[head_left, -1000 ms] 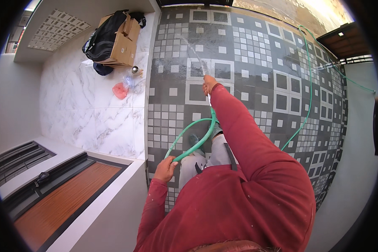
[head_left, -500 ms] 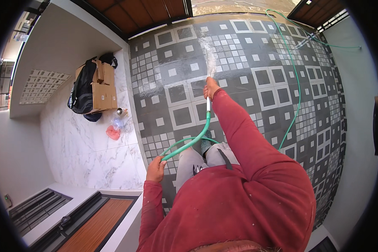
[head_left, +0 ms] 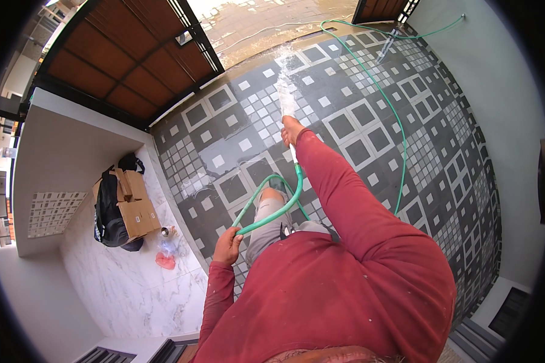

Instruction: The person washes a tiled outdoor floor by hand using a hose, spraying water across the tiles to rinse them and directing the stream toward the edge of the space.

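Observation:
My right hand (head_left: 292, 130) is stretched out ahead, its fingers wrapped round the white end of a green garden hose (head_left: 299, 181). From that end a spray of water (head_left: 286, 97) shoots forward over the grey patterned tiles (head_left: 248, 143). Nearer to me, on the left, my left hand (head_left: 227, 245) grips the same hose, which bends in a loop in front of my legs. Part of the white end is covered by my right fingers.
More green hose (head_left: 399, 133) runs along the right up to the grey wall (head_left: 490, 78). A brown gate (head_left: 133, 54) stands at the far left. On white marble flooring (head_left: 127, 284) lie cardboard boxes (head_left: 138, 212), a black bag (head_left: 108, 212) and a red plastic bag (head_left: 165, 261).
My view has turned, so the gate and the paving beyond show more. My legs have shifted. Both hands keep hold of the hose, and the spray still lands ahead.

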Motion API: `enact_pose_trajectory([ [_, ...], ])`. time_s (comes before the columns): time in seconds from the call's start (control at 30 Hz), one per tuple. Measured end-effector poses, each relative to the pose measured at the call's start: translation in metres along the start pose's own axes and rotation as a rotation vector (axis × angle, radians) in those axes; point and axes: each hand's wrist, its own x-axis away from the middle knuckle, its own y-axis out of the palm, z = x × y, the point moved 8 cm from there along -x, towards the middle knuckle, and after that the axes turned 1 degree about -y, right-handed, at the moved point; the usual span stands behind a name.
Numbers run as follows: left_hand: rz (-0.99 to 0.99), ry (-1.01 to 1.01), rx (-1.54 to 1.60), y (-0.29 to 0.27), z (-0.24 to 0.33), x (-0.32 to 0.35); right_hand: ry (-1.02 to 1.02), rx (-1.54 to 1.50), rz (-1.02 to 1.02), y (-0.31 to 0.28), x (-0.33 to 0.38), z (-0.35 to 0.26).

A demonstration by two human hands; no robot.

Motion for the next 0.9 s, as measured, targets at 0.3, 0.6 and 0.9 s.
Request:
enact_pose_trajectory([
  [0.3, -0.105, -0.039, 0.005, 0.002, -0.004, -0.182, 0.019, -0.072, 0.2, -0.068, -0.056, -0.13],
  [0.6, -0.247, 0.044, -0.053, -0.003, 0.064, -0.332, 0.157, 0.021, 0.069, -0.064, -0.075, -0.233],
  [0.9, -0.103, -0.188, -0.05, -0.017, 0.092, -0.384, 0.224, -0.105, -0.02, -0.046, -0.156, -0.321],
])
